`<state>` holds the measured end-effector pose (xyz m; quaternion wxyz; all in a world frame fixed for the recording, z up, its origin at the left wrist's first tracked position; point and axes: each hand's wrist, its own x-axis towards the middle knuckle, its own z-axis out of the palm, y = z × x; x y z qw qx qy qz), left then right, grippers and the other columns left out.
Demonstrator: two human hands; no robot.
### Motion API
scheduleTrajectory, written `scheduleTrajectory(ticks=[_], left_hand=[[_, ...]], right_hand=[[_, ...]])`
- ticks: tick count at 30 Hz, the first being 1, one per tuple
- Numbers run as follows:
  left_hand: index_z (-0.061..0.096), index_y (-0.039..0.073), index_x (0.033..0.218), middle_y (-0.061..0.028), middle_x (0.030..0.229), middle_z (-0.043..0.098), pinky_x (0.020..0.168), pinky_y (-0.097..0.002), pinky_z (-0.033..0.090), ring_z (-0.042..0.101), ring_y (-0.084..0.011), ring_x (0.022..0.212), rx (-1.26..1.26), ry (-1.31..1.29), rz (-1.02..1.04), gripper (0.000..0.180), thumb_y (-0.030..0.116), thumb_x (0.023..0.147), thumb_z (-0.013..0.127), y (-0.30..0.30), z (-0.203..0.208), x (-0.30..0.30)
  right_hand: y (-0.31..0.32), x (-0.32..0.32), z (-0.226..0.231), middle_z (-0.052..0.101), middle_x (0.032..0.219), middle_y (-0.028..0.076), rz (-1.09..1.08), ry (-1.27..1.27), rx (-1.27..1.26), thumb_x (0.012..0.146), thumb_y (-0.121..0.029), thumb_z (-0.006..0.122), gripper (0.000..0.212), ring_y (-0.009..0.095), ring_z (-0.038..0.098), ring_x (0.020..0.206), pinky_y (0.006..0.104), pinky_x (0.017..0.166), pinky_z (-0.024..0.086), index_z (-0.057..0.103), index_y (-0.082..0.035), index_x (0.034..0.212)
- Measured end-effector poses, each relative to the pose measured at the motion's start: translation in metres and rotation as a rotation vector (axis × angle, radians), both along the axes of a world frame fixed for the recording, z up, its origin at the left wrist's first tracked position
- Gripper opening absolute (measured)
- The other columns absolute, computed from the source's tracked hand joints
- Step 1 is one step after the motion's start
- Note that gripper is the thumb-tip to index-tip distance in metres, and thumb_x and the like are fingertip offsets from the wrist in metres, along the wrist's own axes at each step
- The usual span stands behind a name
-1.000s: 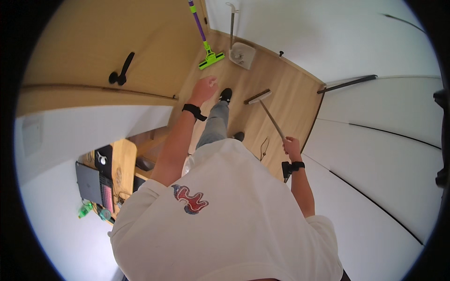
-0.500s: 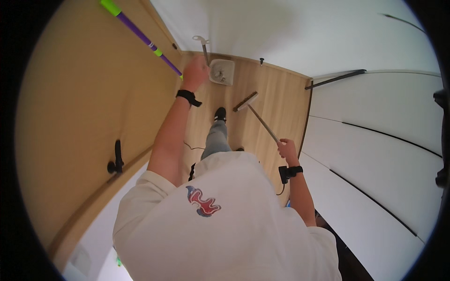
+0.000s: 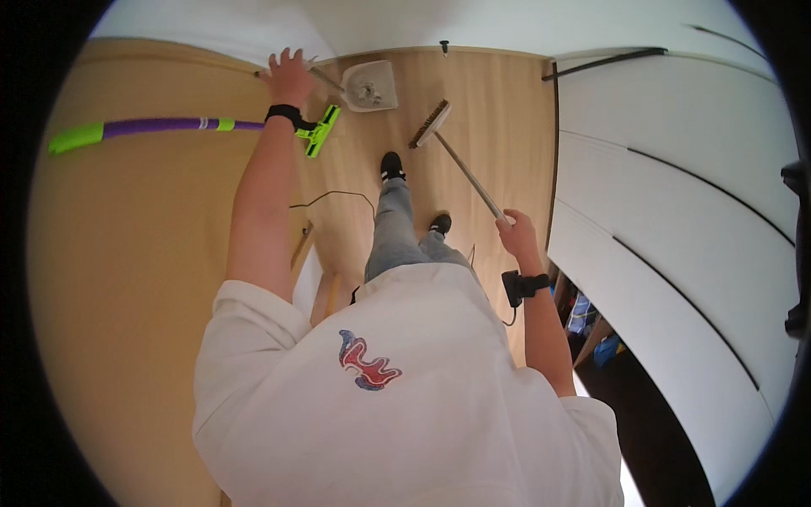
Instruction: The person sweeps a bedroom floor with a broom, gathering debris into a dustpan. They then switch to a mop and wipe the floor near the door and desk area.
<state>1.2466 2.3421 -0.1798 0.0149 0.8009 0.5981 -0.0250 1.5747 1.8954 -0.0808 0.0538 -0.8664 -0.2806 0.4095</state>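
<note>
Two hands work apart over the wooden floor (image 3: 498, 101). The left hand (image 3: 290, 76) is raised, fingers spread open, touching the thin handle of the grey dustpan (image 3: 370, 85), whose pan lies just to its right. Just below that hand's wrist, a purple and green mop (image 3: 169, 128) leans along the wooden door (image 3: 127, 253). The right hand (image 3: 517, 235) is closed around the handle of the broom (image 3: 448, 144), whose brush head rests on the floor between the hands, just beside the dustpan.
</note>
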Motion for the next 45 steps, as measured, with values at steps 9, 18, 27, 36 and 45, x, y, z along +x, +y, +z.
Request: scheduleTrajectory(ticks=[9,18,27,36,45], left_hand=[[0.066,0.011,0.091,-0.0116,0.096,0.067,0.073,-0.0481,0.049,0.064,-0.0340,0.090,-0.101,-0.029,-0.109,0.020,0.025,0.081,0.056,0.000,0.007,0.006],[0.066,0.009,0.088,-0.0151,0.093,0.066,0.071,-0.0483,0.049,0.062,-0.0344,0.088,-0.122,-0.170,-0.128,0.023,0.031,0.082,0.063,-0.062,0.023,0.029],[0.063,0.008,0.085,-0.0135,0.088,0.064,0.068,-0.0476,0.049,0.061,-0.0350,0.084,-0.078,-0.131,-0.364,0.024,0.032,0.081,0.065,-0.169,0.056,0.085],[0.063,0.010,0.084,-0.0086,0.084,0.062,0.067,-0.0429,0.049,0.061,-0.0307,0.082,-0.088,-0.273,-0.806,0.015,0.023,0.080,0.066,-0.296,0.120,0.170],[0.066,0.009,0.096,-0.0114,0.093,0.066,0.069,-0.0435,0.050,0.062,-0.0334,0.085,-0.191,-0.199,-1.024,0.022,0.024,0.080,0.067,-0.419,0.125,0.258]], right_hand=[[-0.024,0.013,-0.007,0.061,0.115,0.023,-0.190,0.013,0.008,0.081,-0.026,0.067,0.042,0.037,0.056,0.111,0.0412,0.096,0.045,0.062,0.001,0.112],[-0.100,0.019,-0.014,0.066,0.100,0.022,-0.438,0.044,0.019,0.082,-0.028,0.065,0.044,0.034,0.063,0.097,0.0400,0.086,0.049,0.062,0.004,0.112],[-0.235,0.013,-0.012,0.061,0.062,0.013,-0.496,0.128,0.057,0.088,-0.027,0.057,0.037,0.022,0.059,0.056,0.0380,0.055,0.045,0.059,0.005,0.069],[-0.352,-0.024,-0.032,0.052,0.052,0.005,-1.060,0.217,0.268,0.084,-0.023,0.058,0.035,0.012,0.045,0.039,0.0279,0.036,0.033,0.054,0.000,0.059],[-0.474,-0.090,-0.053,0.053,0.059,0.008,-1.759,0.337,0.455,0.084,-0.019,0.061,0.027,0.011,0.042,0.042,0.0254,0.034,0.030,0.055,0.003,0.070]])
